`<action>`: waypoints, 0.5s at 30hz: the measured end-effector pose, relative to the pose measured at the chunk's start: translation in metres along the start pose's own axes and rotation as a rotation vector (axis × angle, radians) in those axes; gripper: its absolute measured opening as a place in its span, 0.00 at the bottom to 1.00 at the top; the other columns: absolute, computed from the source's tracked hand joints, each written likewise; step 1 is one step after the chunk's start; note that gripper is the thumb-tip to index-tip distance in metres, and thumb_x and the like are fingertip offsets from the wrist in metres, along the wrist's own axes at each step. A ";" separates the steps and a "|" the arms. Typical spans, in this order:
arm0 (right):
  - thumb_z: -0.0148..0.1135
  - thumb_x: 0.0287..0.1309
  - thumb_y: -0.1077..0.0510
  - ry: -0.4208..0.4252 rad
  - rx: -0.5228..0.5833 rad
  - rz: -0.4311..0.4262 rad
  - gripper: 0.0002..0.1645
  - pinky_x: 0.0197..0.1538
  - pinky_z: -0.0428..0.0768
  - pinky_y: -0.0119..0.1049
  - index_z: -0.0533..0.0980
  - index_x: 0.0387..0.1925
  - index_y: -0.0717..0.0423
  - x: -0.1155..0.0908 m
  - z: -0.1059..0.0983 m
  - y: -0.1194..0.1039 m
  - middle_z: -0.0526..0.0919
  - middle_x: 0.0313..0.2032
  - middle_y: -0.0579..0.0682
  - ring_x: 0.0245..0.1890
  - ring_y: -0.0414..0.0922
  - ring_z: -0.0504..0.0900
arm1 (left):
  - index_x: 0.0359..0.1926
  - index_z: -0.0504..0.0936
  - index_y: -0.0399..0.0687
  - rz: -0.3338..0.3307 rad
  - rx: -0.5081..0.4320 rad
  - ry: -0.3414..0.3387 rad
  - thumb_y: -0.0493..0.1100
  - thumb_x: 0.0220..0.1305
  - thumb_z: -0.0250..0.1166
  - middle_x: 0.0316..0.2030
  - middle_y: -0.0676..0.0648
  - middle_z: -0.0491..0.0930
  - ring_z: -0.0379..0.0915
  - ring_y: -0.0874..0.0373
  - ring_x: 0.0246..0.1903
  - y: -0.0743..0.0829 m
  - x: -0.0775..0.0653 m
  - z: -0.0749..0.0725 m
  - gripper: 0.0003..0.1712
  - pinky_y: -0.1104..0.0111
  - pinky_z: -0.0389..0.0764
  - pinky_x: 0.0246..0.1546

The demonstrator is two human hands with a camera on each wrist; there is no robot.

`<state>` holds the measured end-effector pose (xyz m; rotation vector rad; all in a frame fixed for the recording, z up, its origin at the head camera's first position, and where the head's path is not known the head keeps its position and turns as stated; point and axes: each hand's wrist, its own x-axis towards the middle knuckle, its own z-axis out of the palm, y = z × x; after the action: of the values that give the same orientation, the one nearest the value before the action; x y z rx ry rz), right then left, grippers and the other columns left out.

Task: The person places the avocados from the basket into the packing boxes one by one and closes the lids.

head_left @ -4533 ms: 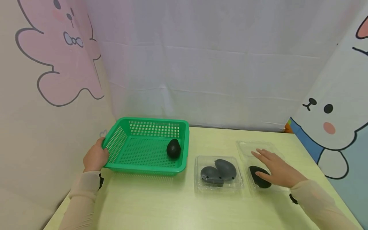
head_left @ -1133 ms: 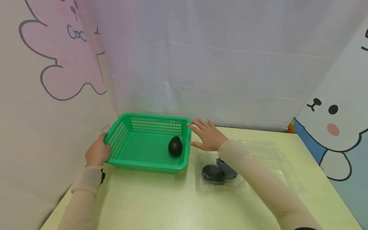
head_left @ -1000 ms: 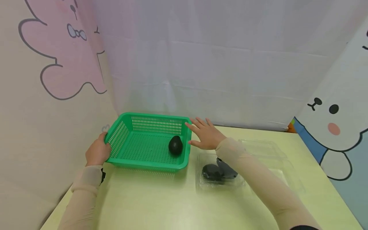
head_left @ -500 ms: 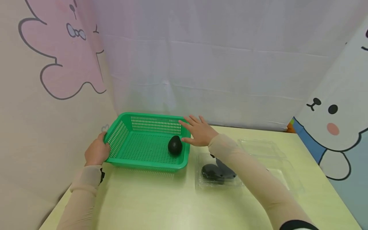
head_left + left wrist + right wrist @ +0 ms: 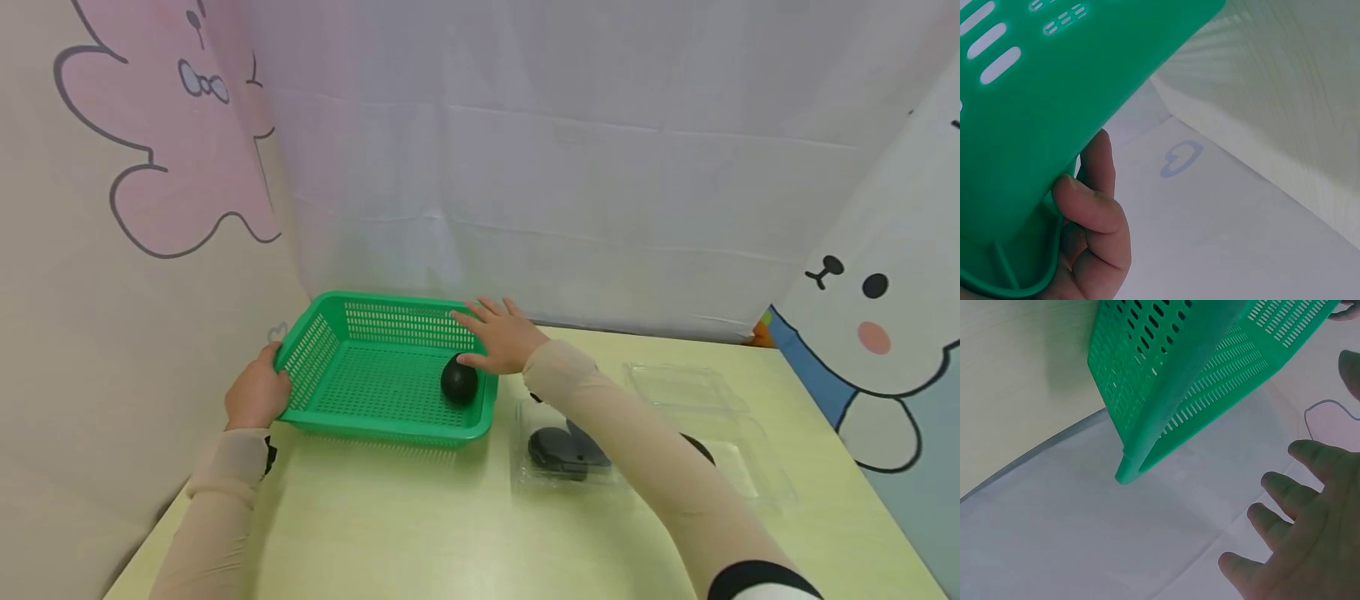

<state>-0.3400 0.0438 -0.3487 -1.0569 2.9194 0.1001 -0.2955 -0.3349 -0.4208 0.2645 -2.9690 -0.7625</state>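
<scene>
A green plastic basket [image 5: 390, 430] stands at the back left of the table, with one dark avocado [image 5: 459, 386] at its right end. My left hand [image 5: 257, 392] grips the basket's left rim; in the left wrist view its thumb and fingers [image 5: 1107, 215] curl round that rim. Over the basket's right rim hovers my right hand [image 5: 508, 340], fingers straight and spread, holding nothing. In the head view its thumb overlaps the avocado's top. The right wrist view has the spread fingers [image 5: 1288, 497] apart from the basket wall [image 5: 1141, 369].
A clear plastic clamshell [image 5: 523, 477] with dark avocados [image 5: 555, 450] lies right of the basket, partly under my right forearm. Farther right is an opened clamshell [image 5: 765, 467], its lid [image 5: 682, 385] folded back; a dark object [image 5: 699, 447] peeks out behind my sleeve. White curtain [image 5: 525, 208] hangs behind.
My right hand, earlier above the opened clamshell at right, is now at the basket. Over the last second it has moved left across the basket's right rim. The left hand keeps its grip.
</scene>
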 end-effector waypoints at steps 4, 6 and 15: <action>0.44 0.67 0.31 -0.013 0.002 0.002 0.45 0.72 0.40 0.57 0.46 0.77 0.44 0.008 -0.002 -0.005 0.46 0.76 0.52 0.75 0.52 0.42 | 0.74 0.51 0.38 -0.002 0.002 0.001 0.38 0.68 0.43 0.52 0.23 0.72 0.70 0.46 0.25 0.000 0.001 0.000 0.34 0.59 0.68 0.19; 0.44 0.67 0.31 -0.025 -0.002 0.007 0.45 0.72 0.40 0.56 0.46 0.77 0.43 0.012 -0.003 -0.008 0.45 0.76 0.51 0.75 0.51 0.42 | 0.74 0.51 0.38 -0.003 0.003 0.000 0.38 0.68 0.44 0.52 0.23 0.71 0.71 0.45 0.26 0.000 0.001 0.000 0.34 0.59 0.68 0.20; 0.43 0.66 0.30 -0.048 -0.016 0.024 0.45 0.72 0.41 0.55 0.45 0.77 0.42 0.030 -0.008 -0.017 0.45 0.76 0.49 0.75 0.51 0.42 | 0.74 0.50 0.37 -0.002 -0.001 -0.002 0.38 0.68 0.43 0.51 0.23 0.72 0.70 0.47 0.23 0.001 0.001 0.000 0.34 0.60 0.68 0.18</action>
<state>-0.3524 0.0105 -0.3430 -1.0074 2.8939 0.1481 -0.2964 -0.3344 -0.4209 0.2671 -2.9706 -0.7643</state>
